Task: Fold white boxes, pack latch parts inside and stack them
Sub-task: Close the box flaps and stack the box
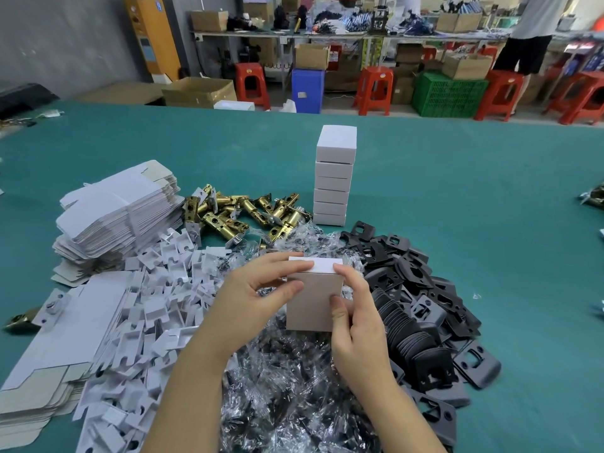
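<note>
- Both hands hold a small white cardboard box (314, 294) upright above a heap of crinkled clear plastic bags (294, 380), its long axis vertical and its top flap facing away.
- The left hand (251, 295) pinches the box's upper left edge, thumb on the near face, forefinger along the top fold.
- The right hand (356, 317) grips the right edge, fingers curled round the corner.
- A tower of six closed white boxes (334, 176) stands straight ahead, beyond the hands, about equally near to either; by this reading the finished box goes there.
- Matte black metal strike plates (421, 289) lie right, shiny brass latch bolts (242, 212) ahead-left, flat white box blanks (121, 210) far left, on the teal felt-like table (457, 191).
</note>
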`<state>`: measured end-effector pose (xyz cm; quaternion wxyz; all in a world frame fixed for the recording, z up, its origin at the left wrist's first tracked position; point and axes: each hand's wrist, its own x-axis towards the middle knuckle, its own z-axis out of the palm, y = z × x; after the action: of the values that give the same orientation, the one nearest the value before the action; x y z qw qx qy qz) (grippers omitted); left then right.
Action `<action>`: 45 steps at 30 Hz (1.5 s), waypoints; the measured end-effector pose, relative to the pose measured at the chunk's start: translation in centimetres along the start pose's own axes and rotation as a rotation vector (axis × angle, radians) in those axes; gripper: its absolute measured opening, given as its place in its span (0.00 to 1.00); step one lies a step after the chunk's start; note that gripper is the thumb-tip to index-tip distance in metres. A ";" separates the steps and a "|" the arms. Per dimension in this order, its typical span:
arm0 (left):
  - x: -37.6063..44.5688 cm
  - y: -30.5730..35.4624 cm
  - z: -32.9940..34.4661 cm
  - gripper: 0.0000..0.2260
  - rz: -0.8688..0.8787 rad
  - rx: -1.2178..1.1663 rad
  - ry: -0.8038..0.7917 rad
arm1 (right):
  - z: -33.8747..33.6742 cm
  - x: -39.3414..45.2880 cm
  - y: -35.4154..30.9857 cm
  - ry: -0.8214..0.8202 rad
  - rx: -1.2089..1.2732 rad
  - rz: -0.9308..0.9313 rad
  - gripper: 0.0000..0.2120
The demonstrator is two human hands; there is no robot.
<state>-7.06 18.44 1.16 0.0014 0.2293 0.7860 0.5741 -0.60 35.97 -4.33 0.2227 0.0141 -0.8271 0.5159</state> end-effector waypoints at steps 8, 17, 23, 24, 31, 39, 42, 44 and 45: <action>-0.1 0.1 -0.1 0.22 -0.004 0.168 -0.085 | -0.3 0.1 -0.3 0.012 0.005 0.002 0.22; -0.1 0.1 0.9 0.26 -0.180 0.069 -0.097 | -0.9 0.1 -1.4 -0.013 -0.001 0.030 0.26; -0.1 1.4 1.2 0.25 -0.038 0.000 -0.007 | -4.1 0.9 -4.4 0.085 0.055 0.337 0.31; -0.2 1.7 1.3 0.27 0.007 -0.002 0.003 | -4.7 1.1 -4.9 0.043 0.124 0.424 0.36; -0.5 2.5 3.2 0.30 0.236 0.128 0.004 | -5.6 3.5 -5.8 -0.047 0.608 0.692 0.13; 0.6 -1.5 4.0 0.33 -0.168 0.379 0.063 | -7.4 10.7 -1.9 0.267 0.607 0.670 0.14; 0.8 -2.7 4.0 0.29 -0.251 0.407 0.132 | -7.2 14.9 0.7 0.288 0.464 0.698 0.17; 0.8 -3.2 4.3 0.27 -0.250 0.441 0.135 | -6.9 17.5 2.8 0.282 0.376 0.721 0.16; 0.8 -3.3 4.4 0.27 -0.243 0.468 0.122 | -6.8 18.7 3.8 0.283 0.345 0.728 0.14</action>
<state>-7.79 21.91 -3.12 -0.0303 0.0923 0.9176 0.3854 -16.05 47.45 2.08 0.1315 -0.3127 -0.6410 0.6885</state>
